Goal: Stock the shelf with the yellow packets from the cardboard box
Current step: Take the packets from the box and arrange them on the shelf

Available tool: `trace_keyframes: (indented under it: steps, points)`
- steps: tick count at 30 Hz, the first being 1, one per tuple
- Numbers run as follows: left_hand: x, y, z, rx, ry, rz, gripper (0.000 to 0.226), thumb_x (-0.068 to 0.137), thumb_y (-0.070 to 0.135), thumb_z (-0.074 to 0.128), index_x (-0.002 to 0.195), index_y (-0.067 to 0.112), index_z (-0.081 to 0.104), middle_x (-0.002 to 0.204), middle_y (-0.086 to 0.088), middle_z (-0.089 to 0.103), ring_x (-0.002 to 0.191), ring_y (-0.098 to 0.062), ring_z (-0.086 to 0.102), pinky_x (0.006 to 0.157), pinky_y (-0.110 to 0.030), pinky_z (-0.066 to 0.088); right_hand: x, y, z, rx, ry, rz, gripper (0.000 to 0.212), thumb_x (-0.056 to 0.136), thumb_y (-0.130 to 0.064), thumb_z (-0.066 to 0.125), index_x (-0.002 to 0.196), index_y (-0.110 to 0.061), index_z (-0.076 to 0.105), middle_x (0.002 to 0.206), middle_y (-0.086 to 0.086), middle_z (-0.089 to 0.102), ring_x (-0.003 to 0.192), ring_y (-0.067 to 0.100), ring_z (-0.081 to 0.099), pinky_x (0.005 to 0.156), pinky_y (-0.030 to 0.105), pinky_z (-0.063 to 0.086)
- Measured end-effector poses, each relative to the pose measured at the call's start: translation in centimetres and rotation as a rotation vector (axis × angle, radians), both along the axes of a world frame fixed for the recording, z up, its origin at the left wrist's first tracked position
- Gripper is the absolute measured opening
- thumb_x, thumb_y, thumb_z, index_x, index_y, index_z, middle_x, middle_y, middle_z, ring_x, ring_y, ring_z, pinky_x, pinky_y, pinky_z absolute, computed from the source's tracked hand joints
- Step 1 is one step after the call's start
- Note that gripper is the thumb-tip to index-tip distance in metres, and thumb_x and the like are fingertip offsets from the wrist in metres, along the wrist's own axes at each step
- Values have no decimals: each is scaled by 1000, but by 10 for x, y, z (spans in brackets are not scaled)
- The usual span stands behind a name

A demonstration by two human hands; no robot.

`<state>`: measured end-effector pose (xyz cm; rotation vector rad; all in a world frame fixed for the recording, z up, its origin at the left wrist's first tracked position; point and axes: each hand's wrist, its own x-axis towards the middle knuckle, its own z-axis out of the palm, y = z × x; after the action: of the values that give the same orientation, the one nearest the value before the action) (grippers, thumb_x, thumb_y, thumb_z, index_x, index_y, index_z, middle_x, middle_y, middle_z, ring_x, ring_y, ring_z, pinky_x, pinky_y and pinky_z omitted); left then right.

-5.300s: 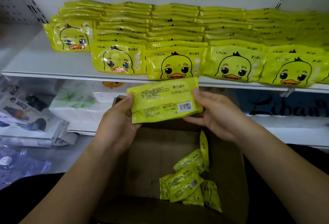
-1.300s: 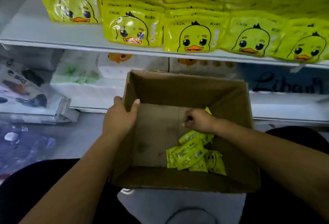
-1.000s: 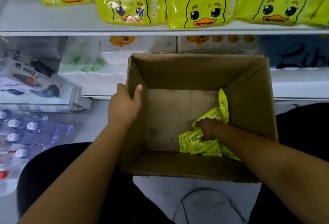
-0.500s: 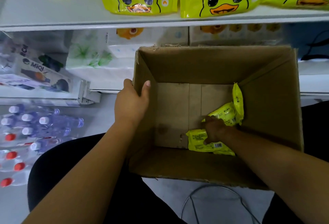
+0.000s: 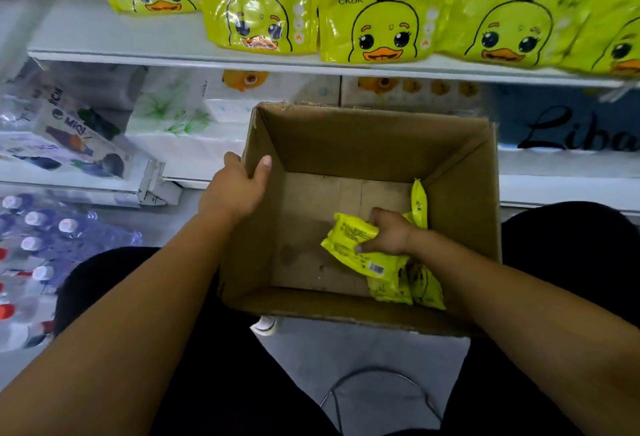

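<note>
Since half a second ago the right-hand grip (image 5: 388,233) has closed on a yellow packet (image 5: 348,238) and tipped its left end up off the heap, while the left-hand grip (image 5: 235,190) stays where it was on the cardboard box (image 5: 363,138). That left-hand grip clamps the box's left wall at centre frame, thumb hooked over the rim to the inside and the fingers outside. The right-hand grip sits low in the right half of the box, fingers and thumb curled round the packet, which lies printed side up with its barcode towards the lower right. Under and behind it a few more yellow packets (image 5: 408,285) lie piled in the lower right corner of the box floor, and one upright packet (image 5: 418,200) leans against the right wall. Across the top of the frame the white shelf (image 5: 138,41) carries rows of duck-faced packets (image 5: 377,27) standing at its front edge. Below the shelf are white tissue packs (image 5: 166,124) and, at the right edge, a blue pack (image 5: 571,131) with dark script. Wrapped bottles (image 5: 52,238) lie at lower left.
</note>
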<state>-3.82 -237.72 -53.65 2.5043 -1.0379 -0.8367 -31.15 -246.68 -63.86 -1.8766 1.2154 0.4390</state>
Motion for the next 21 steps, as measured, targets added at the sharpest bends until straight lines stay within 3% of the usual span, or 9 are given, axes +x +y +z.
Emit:
trace_keyframes:
  steps: [3, 5, 7, 9, 11, 13, 14, 18, 21]
  points:
    - [-15, 13, 11, 11, -122, -2, 83, 97, 72, 37, 146, 5, 37, 145, -23, 49, 134, -44, 47, 108, -56, 41, -15, 2, 42, 42, -179, -183, 53, 68, -44, 90, 97, -14, 57, 100, 7, 67, 93, 22, 64, 76, 35, 50]
    - [-43, 24, 25, -161, -137, 19, 83, 96, 71, 38, 152, 8, 36, 153, -22, 40, 145, -40, 34, 118, -56, 31, -25, 9, 81, 134, -326, -290, 63, 64, -49, 90, 100, -7, 60, 102, 14, 73, 87, 21, 68, 76, 37, 53]
    - [-78, 35, 45, -364, -24, 18, 75, 93, 70, 40, 150, 21, 43, 155, -14, 41, 149, -33, 30, 122, -52, 26, -36, 19, 121, 260, -480, -377, 58, 70, -42, 89, 107, -6, 62, 105, 10, 75, 92, 22, 73, 83, 40, 57]
    - [-108, 46, 69, -413, 195, 33, 61, 91, 69, 53, 139, 31, 54, 146, -2, 54, 140, -23, 45, 118, -46, 36, -46, 34, 155, 379, -602, -390, 50, 76, -30, 84, 116, -8, 64, 109, 5, 76, 101, 23, 73, 91, 39, 58]
    - [-130, 58, 92, -386, 604, 99, 51, 87, 63, 66, 124, 28, 66, 126, 2, 70, 122, -21, 64, 104, -43, 51, -57, 50, 177, 434, -698, -397, 52, 75, -27, 81, 120, -8, 64, 113, 7, 75, 105, 25, 72, 93, 39, 57]
    - [-144, 71, 102, -357, 990, 163, 47, 87, 50, 67, 126, 23, 67, 118, -3, 75, 112, -24, 71, 93, -48, 58, -67, 66, 182, 455, -766, -455, 53, 73, -26, 81, 120, -8, 65, 114, 8, 74, 107, 27, 71, 94, 40, 56]
    - [-150, 77, 103, -350, 1079, 173, 46, 89, 44, 65, 131, 23, 65, 121, -6, 74, 113, -26, 71, 93, -53, 58, -73, 74, 180, 446, -787, -492, 52, 72, -26, 81, 119, -9, 67, 114, 8, 75, 106, 27, 71, 95, 41, 56]
    - [-173, 88, 97, -401, 1034, 250, 39, 94, 29, 64, 132, 21, 66, 123, -11, 74, 115, -32, 70, 96, -68, 51, -88, 93, 173, 399, -833, -580, 49, 70, -29, 82, 114, -9, 70, 108, 10, 76, 102, 28, 72, 95, 43, 56]
    - [-186, 93, 95, -500, 947, 332, 31, 99, 22, 64, 129, 17, 67, 120, -16, 73, 105, -31, 73, 90, -66, 56, -95, 86, 175, 338, -868, -628, 49, 71, -34, 80, 112, -8, 71, 104, 8, 77, 100, 25, 72, 90, 35, 57]
